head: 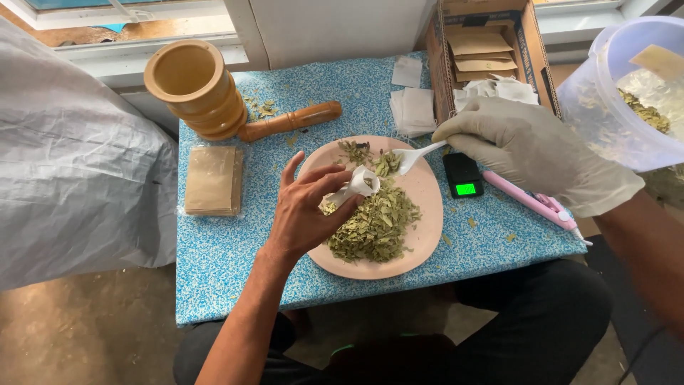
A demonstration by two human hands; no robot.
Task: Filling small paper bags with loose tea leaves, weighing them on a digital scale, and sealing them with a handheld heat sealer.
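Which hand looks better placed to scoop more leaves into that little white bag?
Probably the right hand: it holds the white fork over the leaves. The left hand holds the bag.

Single head-worn view, looking steeply down and forward from close above the table point(214, 264); the window sill point(128, 53) bounds the far edge of frame.
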